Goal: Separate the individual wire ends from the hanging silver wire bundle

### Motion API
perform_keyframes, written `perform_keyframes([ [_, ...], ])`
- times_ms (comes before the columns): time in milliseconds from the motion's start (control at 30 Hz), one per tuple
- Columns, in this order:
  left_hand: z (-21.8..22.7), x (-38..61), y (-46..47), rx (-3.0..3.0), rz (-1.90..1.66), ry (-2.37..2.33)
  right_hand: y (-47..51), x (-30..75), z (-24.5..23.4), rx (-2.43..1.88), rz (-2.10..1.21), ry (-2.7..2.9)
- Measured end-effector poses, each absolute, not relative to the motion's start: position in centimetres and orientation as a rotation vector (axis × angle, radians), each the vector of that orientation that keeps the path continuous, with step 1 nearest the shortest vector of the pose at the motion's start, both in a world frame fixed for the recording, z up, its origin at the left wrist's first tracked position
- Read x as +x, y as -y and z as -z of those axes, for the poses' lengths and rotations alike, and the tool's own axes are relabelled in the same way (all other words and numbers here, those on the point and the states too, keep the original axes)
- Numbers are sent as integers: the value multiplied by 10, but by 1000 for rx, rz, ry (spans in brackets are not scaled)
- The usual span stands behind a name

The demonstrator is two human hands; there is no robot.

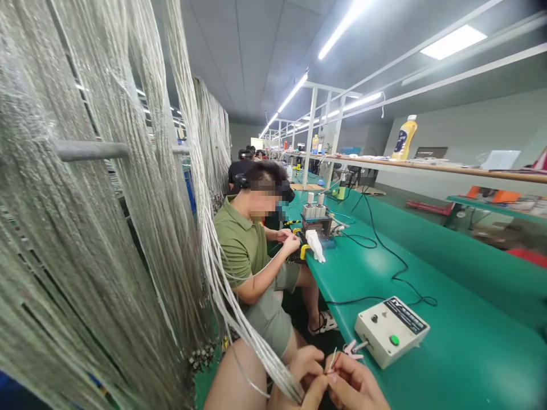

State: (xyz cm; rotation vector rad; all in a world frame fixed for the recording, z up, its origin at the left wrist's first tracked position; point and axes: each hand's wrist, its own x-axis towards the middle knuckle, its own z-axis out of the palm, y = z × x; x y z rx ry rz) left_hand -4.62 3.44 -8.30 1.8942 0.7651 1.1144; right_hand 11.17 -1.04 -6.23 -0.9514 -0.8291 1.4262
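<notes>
Low in the head view, my left hand (308,367) and my right hand (354,381) meet, both closed in a pinch. Between their fingertips are thin wires (334,360), one white and one reddish-brown, with loose ends pointing up. A long bundle of silvery cables (248,322) runs down from the upper left to my left wrist. The fingers partly hide where the wires join a cable. Just beyond my right hand, a pink clip (354,348) sits by the table edge, close to a beige control box (391,333) with a green button.
Thick curtains of silvery cables (128,216) hang on the left from a metal bar (92,150). A co-worker in a green shirt (241,239) sits ahead at the green table (448,341), beside a small press machine (316,219). Black cords (397,276) cross the tabletop.
</notes>
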Motion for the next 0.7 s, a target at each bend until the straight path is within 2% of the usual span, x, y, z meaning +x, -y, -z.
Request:
perform_keyframes([
  [100, 55, -43, -23, 1753, -955, -853, 13, 104, 50, -894, -1328, 691],
  [200, 38, -35, -16, 1705, -941, -873, 14, 95, 39, -962, -1139, 717],
  [267, 35, -29, -12, 1643, -994, -860, 15, 90, 35, -1110, -844, 897],
  [400, 31, -20, -4, 1513, -1061, -810, 23, 86, 30, -1264, -27, 1274],
  [500, 21, -17, 2, 1488, -1093, -749, 32, 86, 21, -1185, 264, 1373],
  [600, 16, -17, 2, 1543, -1117, -715, 34, 90, 13, -1251, 16, 1251],
  [700, 23, -20, 0, 1641, -1110, -758, 30, 96, 12, -1197, -615, 979],
])
